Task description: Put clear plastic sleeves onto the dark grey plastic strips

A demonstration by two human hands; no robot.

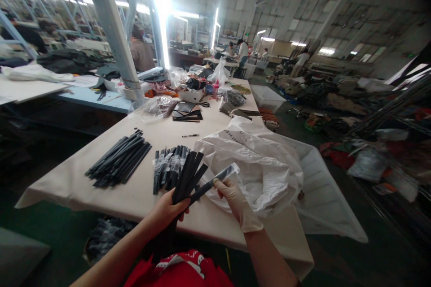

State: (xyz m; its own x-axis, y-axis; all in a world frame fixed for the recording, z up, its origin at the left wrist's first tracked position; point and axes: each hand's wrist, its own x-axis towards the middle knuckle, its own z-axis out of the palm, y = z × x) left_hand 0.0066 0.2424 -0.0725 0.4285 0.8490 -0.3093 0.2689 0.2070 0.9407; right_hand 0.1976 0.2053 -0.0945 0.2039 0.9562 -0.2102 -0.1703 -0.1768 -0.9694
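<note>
In my bare left hand [170, 210] is a fanned bunch of flat black strips [189, 170], gripped near the table's front edge. One strip [204, 189] slants away from the bunch toward my right hand [235, 202], which wears a pale thin glove. Thumb and fingers of that hand pinch it near its far end, where a clear, shiny piece of film or tape [229, 171] sticks out. Just beyond my hands lie bundled black strips [170, 163] with clear wrapping around their middles. A larger pile of loose black strips [119, 159] rests to the left.
A crumpled white sack [256, 166] covers the table's right side, beside a translucent bin [323, 193]. A pen [190, 135], scissors [204, 104], dark flat sheets [186, 112] and plastic bags [158, 106] lie farther back. A metal post [112, 27] rises at left.
</note>
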